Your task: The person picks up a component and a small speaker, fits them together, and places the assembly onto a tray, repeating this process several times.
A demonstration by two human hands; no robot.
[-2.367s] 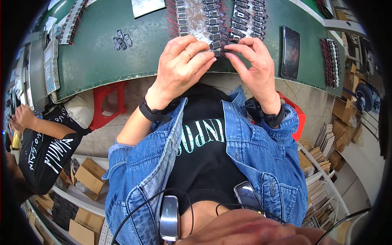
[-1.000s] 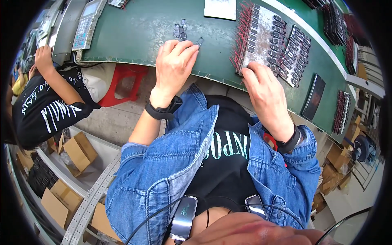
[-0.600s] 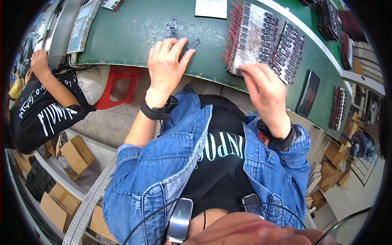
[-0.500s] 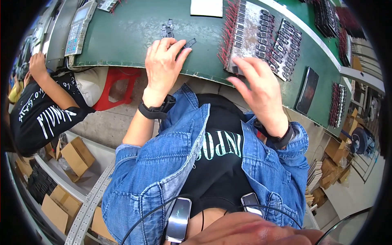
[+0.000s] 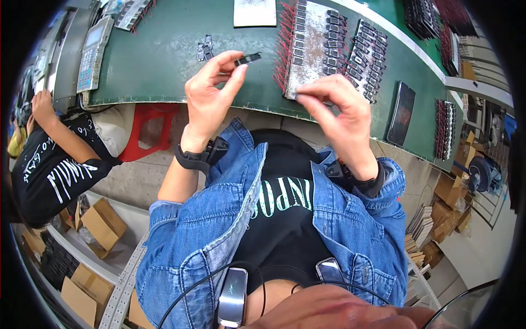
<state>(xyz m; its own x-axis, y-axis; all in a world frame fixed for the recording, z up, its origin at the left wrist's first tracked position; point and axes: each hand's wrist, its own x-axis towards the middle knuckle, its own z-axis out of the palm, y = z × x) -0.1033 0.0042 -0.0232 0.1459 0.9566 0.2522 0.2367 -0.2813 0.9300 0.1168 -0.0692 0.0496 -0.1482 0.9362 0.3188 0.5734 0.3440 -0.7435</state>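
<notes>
My left hand (image 5: 211, 90) is closed in a pinch, thumb and forefinger gripping a small black rectangular part (image 5: 249, 59) just above the green table (image 5: 148, 71). Beyond the knuckles lies a little cluster of similar black parts (image 5: 205, 49). My right hand (image 5: 342, 112) hovers at the near edge of a worn metallic plate (image 5: 312, 41) bearing rows of black parts and red wires. Its thumb and forefinger tips come together; anything between them is too small or hidden to make out.
A second plate of black parts (image 5: 366, 60) lies to the right, then a dark phone (image 5: 401, 112) and a wired strip (image 5: 445, 129). A white pad (image 5: 255, 12) is at the back. At left are a keypad device (image 5: 94, 55) and a co-worker's arm (image 5: 68, 134) beside a red stool (image 5: 150, 134).
My left hand has lifted a black part off the table. My right hand's thumb and forefinger have closed together. The whole view has shifted slightly.
</notes>
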